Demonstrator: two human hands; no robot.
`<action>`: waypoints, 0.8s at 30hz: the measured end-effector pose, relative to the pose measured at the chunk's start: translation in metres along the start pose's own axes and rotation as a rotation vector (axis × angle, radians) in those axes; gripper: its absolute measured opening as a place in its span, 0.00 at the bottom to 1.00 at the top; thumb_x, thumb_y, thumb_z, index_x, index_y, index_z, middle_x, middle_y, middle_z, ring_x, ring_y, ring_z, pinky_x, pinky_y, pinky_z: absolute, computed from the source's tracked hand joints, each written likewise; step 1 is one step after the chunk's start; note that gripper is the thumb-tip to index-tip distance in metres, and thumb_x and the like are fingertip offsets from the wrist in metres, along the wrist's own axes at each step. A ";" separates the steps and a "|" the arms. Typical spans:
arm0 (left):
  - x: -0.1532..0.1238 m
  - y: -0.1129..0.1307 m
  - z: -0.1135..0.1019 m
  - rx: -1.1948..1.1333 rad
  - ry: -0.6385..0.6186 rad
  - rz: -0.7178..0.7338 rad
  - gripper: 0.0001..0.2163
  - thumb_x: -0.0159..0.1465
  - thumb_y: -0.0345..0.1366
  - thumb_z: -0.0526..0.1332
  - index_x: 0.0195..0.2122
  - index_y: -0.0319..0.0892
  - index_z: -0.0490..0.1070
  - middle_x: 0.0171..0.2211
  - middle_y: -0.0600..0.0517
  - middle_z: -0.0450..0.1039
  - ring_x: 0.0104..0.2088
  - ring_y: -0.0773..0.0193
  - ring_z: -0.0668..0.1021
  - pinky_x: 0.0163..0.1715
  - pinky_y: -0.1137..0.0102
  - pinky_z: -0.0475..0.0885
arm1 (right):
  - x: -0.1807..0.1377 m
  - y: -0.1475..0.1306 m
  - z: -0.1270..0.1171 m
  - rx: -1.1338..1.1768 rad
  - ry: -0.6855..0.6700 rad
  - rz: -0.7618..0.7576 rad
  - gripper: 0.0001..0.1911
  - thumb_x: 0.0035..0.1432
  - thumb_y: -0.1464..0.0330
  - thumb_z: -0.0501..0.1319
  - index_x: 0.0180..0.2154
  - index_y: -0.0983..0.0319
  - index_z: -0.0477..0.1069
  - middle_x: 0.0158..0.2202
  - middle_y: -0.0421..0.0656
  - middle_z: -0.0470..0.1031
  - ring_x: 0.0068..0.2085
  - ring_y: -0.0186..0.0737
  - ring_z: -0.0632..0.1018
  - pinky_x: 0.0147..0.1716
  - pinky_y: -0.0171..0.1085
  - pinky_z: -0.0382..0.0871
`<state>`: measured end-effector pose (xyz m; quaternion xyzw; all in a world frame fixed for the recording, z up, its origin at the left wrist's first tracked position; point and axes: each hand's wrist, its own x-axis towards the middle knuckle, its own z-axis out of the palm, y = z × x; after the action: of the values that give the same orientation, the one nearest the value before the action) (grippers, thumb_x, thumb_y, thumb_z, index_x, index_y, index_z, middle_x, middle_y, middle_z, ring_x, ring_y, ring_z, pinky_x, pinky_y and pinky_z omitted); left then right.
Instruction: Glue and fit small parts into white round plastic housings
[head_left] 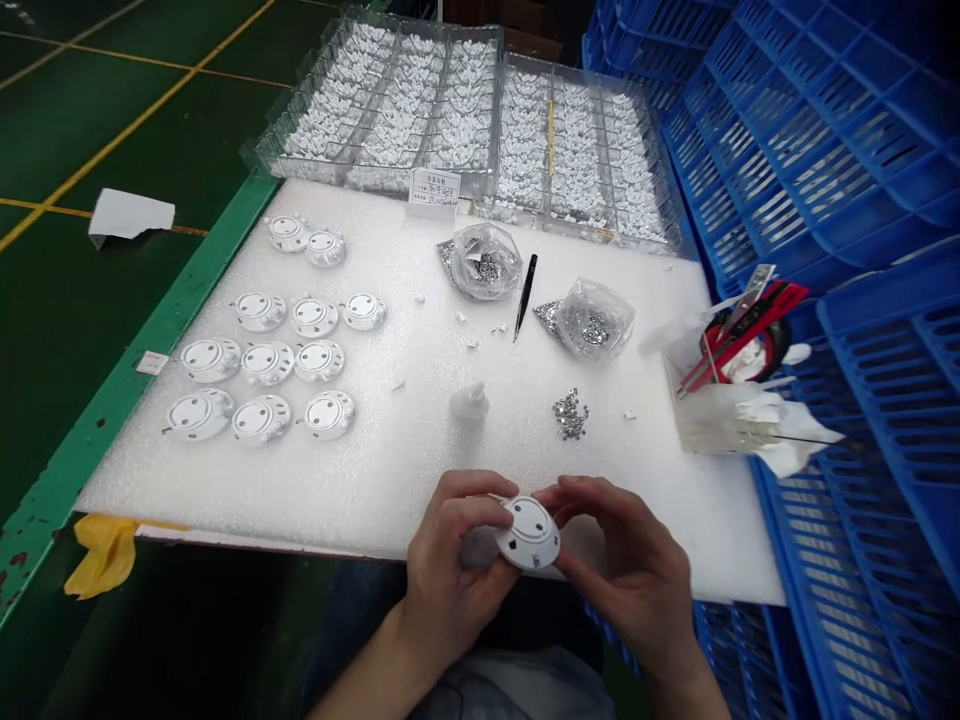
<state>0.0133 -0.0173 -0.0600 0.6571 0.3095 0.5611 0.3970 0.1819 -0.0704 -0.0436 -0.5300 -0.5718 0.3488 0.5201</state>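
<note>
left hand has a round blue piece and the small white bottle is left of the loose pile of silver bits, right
Not quite: the round piece in the left hand is white, not blue, as the head view shows. The rest holds: the small white bottle is left of the loose pile of silver bits.

even light, apparently from overhead, leaves the white foam board (382,470) beyond the left hand (459,545) bright, almost washed out. left of that wrist, the area under the board sinks to near black. glints speckle the plastic bag (496,252) ahead. right of the right hand (637,560), blue crates (825,130) lean with wide-angle stretch, slightly soft.
</note>
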 end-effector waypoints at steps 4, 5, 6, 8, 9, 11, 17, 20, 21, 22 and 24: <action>0.001 0.000 0.002 0.023 -0.004 0.019 0.11 0.66 0.27 0.70 0.43 0.44 0.69 0.40 0.50 0.75 0.37 0.65 0.81 0.34 0.74 0.79 | 0.000 0.001 0.002 0.032 0.028 0.023 0.25 0.66 0.70 0.68 0.62 0.48 0.70 0.47 0.37 0.84 0.42 0.32 0.82 0.46 0.31 0.80; 0.001 0.000 0.002 0.038 -0.004 0.019 0.11 0.66 0.26 0.70 0.43 0.44 0.69 0.40 0.50 0.75 0.37 0.65 0.81 0.34 0.74 0.79 | 0.000 0.001 0.003 0.025 0.028 0.034 0.25 0.66 0.71 0.68 0.61 0.48 0.71 0.47 0.38 0.83 0.43 0.32 0.82 0.45 0.31 0.80; 0.001 0.001 0.002 0.053 -0.005 0.018 0.11 0.65 0.26 0.70 0.43 0.44 0.69 0.40 0.50 0.75 0.37 0.64 0.81 0.34 0.74 0.79 | 0.000 0.002 0.003 0.014 0.028 0.044 0.24 0.66 0.72 0.68 0.60 0.48 0.72 0.47 0.38 0.83 0.44 0.33 0.82 0.45 0.31 0.79; 0.001 0.001 0.002 0.070 -0.009 0.012 0.11 0.65 0.25 0.69 0.43 0.44 0.70 0.40 0.49 0.75 0.38 0.64 0.81 0.34 0.74 0.79 | 0.000 0.003 0.003 -0.015 0.028 0.050 0.22 0.66 0.73 0.68 0.58 0.49 0.73 0.47 0.39 0.82 0.45 0.34 0.82 0.44 0.32 0.79; 0.001 0.002 0.001 0.069 -0.013 0.007 0.11 0.65 0.25 0.69 0.44 0.44 0.70 0.40 0.49 0.76 0.38 0.64 0.81 0.34 0.74 0.80 | 0.000 0.003 0.003 -0.026 0.030 0.043 0.21 0.65 0.73 0.68 0.57 0.50 0.74 0.47 0.40 0.82 0.45 0.35 0.81 0.44 0.33 0.79; 0.000 0.002 0.001 0.053 -0.025 -0.010 0.10 0.67 0.27 0.69 0.45 0.44 0.71 0.41 0.48 0.77 0.38 0.63 0.82 0.36 0.72 0.81 | 0.001 0.003 0.004 -0.038 0.045 0.013 0.20 0.65 0.74 0.67 0.56 0.52 0.75 0.45 0.41 0.81 0.43 0.37 0.80 0.42 0.35 0.78; 0.000 0.002 0.001 0.024 -0.093 -0.024 0.07 0.70 0.31 0.66 0.48 0.43 0.72 0.42 0.46 0.81 0.40 0.62 0.84 0.40 0.72 0.81 | 0.003 -0.001 0.008 -0.029 0.156 -0.090 0.18 0.64 0.76 0.67 0.52 0.54 0.76 0.37 0.41 0.78 0.39 0.39 0.78 0.37 0.37 0.76; 0.001 0.002 0.000 -0.013 -0.122 -0.055 0.08 0.70 0.30 0.66 0.49 0.44 0.73 0.43 0.45 0.82 0.42 0.61 0.85 0.42 0.72 0.82 | 0.001 -0.001 0.009 -0.051 0.159 -0.099 0.18 0.63 0.77 0.66 0.51 0.54 0.77 0.37 0.42 0.78 0.40 0.41 0.78 0.37 0.39 0.76; 0.002 0.002 -0.001 -0.029 -0.130 -0.067 0.08 0.70 0.30 0.67 0.49 0.44 0.73 0.44 0.46 0.82 0.42 0.61 0.85 0.42 0.72 0.82 | 0.001 0.000 0.010 -0.056 0.156 -0.098 0.18 0.63 0.78 0.66 0.51 0.54 0.77 0.38 0.43 0.78 0.40 0.41 0.78 0.38 0.39 0.76; 0.003 0.003 -0.001 -0.044 -0.136 -0.078 0.08 0.69 0.29 0.67 0.48 0.44 0.74 0.44 0.46 0.83 0.42 0.61 0.85 0.42 0.72 0.82 | 0.000 0.000 0.010 -0.060 0.156 -0.098 0.18 0.63 0.77 0.66 0.51 0.54 0.77 0.37 0.43 0.78 0.41 0.41 0.77 0.38 0.40 0.76; 0.004 0.002 -0.002 -0.067 -0.143 -0.089 0.08 0.69 0.29 0.67 0.48 0.44 0.75 0.45 0.45 0.83 0.42 0.61 0.85 0.43 0.71 0.82 | 0.000 0.001 0.009 -0.067 0.159 -0.097 0.17 0.63 0.76 0.66 0.51 0.53 0.76 0.38 0.43 0.77 0.40 0.42 0.78 0.37 0.40 0.76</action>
<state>0.0117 -0.0147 -0.0558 0.6674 0.2901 0.5046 0.4646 0.1736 -0.0685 -0.0468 -0.5448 -0.5651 0.2609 0.5620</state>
